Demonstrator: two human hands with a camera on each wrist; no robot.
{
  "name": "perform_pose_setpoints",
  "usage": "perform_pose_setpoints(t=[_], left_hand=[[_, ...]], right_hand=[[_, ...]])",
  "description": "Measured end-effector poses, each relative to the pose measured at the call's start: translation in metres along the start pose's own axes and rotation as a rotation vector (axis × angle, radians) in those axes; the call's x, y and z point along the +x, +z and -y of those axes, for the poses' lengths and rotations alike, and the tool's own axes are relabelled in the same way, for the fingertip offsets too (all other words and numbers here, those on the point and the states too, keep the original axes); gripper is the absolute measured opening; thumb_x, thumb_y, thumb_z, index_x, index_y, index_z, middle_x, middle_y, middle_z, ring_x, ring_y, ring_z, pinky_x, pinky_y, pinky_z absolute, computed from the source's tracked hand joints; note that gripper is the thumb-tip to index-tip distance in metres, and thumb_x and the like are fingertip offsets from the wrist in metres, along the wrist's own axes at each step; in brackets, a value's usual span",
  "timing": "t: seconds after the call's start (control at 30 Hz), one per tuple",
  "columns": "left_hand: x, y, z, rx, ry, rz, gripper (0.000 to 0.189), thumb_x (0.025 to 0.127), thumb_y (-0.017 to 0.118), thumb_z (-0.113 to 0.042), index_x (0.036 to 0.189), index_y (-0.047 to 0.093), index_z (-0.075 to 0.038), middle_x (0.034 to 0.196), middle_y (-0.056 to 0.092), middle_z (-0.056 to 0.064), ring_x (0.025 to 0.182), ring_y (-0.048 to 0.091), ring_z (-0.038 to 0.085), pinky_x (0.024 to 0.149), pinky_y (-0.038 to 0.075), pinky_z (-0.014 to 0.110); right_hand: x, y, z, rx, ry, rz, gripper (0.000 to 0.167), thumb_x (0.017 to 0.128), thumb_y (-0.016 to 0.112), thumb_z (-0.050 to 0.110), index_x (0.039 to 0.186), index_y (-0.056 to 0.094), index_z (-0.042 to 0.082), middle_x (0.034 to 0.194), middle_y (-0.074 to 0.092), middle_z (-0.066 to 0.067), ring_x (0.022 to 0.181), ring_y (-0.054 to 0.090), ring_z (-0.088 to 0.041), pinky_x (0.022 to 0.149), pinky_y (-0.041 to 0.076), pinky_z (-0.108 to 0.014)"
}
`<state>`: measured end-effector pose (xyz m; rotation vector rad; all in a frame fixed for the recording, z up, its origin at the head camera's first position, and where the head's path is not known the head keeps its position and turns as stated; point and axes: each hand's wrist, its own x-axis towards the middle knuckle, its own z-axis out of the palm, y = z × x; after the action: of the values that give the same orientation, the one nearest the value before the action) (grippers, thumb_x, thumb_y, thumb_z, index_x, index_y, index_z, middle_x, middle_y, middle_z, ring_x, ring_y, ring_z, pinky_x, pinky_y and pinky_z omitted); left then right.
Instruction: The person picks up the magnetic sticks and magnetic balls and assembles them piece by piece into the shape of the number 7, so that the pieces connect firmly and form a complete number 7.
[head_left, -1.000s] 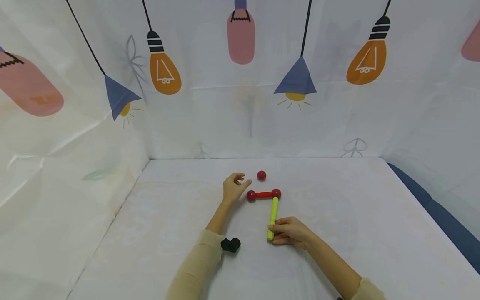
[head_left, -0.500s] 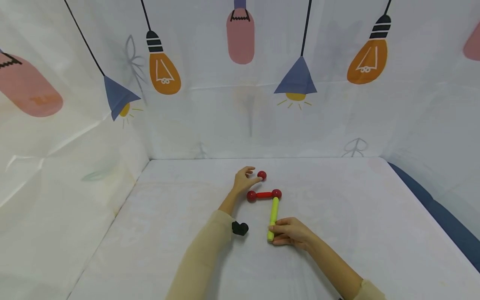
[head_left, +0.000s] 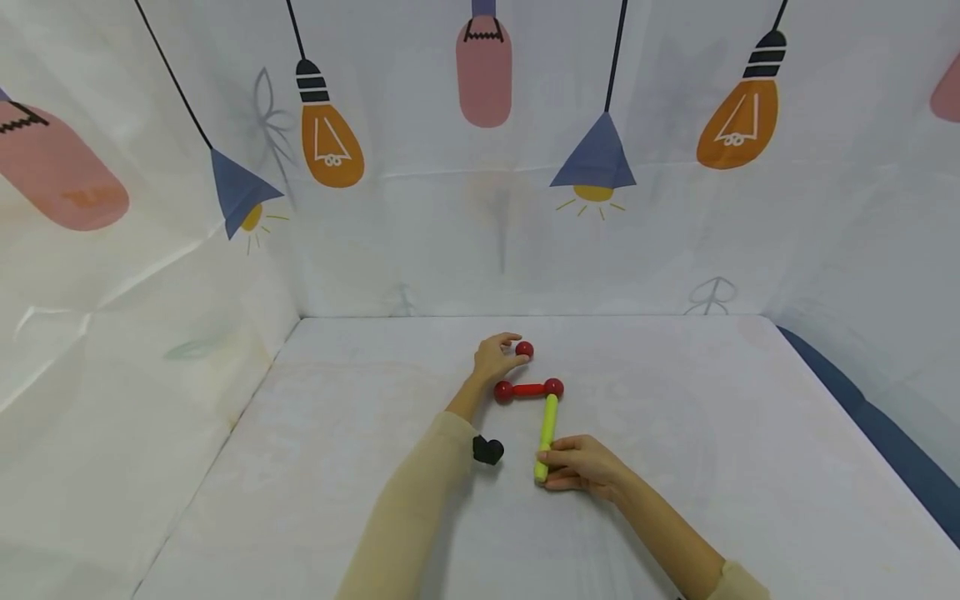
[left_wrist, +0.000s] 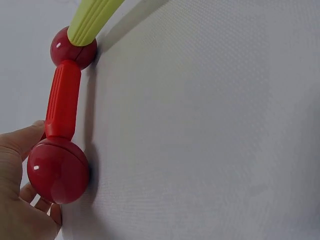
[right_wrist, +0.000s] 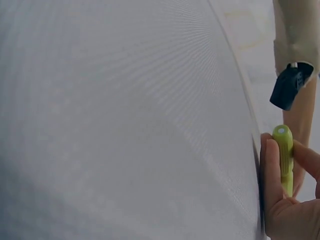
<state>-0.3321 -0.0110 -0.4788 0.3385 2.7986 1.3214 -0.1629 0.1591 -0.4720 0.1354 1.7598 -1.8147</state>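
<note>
In the head view, a red magnetic rod (head_left: 528, 390) lies between two red balls, the left ball (head_left: 504, 392) and the right ball (head_left: 554, 387). A yellow-green magnetic rod (head_left: 548, 423) runs from the right ball toward the near side. My right hand (head_left: 585, 464) pinches its near end between thumb and fingers; the right wrist view shows that rod end (right_wrist: 283, 142) up close. Beyond the red rod, my left hand (head_left: 497, 357) curls its thumb and fingers round a loose red ball (head_left: 524, 350). From the left wrist, the joined ball (left_wrist: 58, 171) hides most of that grip.
All the pieces lie on a white table (head_left: 360, 467). Behind it hangs a white sheet (head_left: 435, 242) printed with lamps and bulbs. A black wrist camera (head_left: 488, 450) sits at the left sleeve, near the yellow-green rod. Dark blue fabric (head_left: 840, 375) shows beyond the right edge.
My left hand has reached right and away from me, from beside the left ball to the loose ball, and its fingers have come round it. The right hand has kept its hold.
</note>
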Motion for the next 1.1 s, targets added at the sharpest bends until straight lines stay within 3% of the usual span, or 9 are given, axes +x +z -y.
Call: perform_pose_setpoints(t=[0.27, 0.6, 0.87, 1.1], left_hand=[[0.003, 0.002, -0.008, 0.132, 0.0, 0.023, 0.039, 0.084, 0.069, -0.027, 0.12, 0.062, -0.015, 0.119, 0.061, 0.008, 0.112, 0.051, 0.027, 0.095, 0.034, 0.051], [0.003, 0.003, -0.007, 0.049, -0.041, -0.009, 0.036, 0.082, 0.071, -0.023, 0.114, 0.061, -0.009, 0.113, 0.062, 0.008, 0.106, 0.053, 0.024, 0.096, 0.032, 0.049], [-0.001, -0.003, 0.002, -0.157, -0.026, -0.069, 0.04, 0.08, 0.072, -0.013, 0.117, 0.061, -0.001, 0.107, 0.064, 0.014, 0.098, 0.057, 0.025, 0.088, 0.048, 0.035], [-0.013, -0.015, 0.011, -0.381, -0.056, -0.179, 0.039, 0.079, 0.072, -0.006, 0.115, 0.063, 0.005, 0.105, 0.065, 0.018, 0.097, 0.061, 0.028, 0.086, 0.05, 0.033]], right_hand=[[0.0, -0.001, 0.0, 0.001, -0.008, 0.001, 0.03, 0.088, 0.066, 0.016, 0.106, 0.058, -0.007, 0.081, 0.067, -0.007, 0.07, 0.066, -0.014, 0.07, 0.056, -0.031], [0.001, 0.001, -0.001, 0.011, -0.021, 0.024, 0.029, 0.088, 0.066, 0.015, 0.105, 0.058, -0.007, 0.08, 0.067, -0.007, 0.07, 0.066, -0.014, 0.07, 0.056, -0.03], [0.0, 0.0, -0.001, 0.023, -0.027, 0.033, 0.027, 0.089, 0.065, 0.013, 0.104, 0.057, -0.007, 0.079, 0.067, -0.007, 0.07, 0.066, -0.014, 0.069, 0.056, -0.03], [-0.001, -0.002, -0.002, 0.025, -0.027, 0.035, 0.03, 0.088, 0.065, 0.013, 0.106, 0.056, -0.009, 0.08, 0.067, -0.007, 0.07, 0.066, -0.014, 0.07, 0.056, -0.03]])
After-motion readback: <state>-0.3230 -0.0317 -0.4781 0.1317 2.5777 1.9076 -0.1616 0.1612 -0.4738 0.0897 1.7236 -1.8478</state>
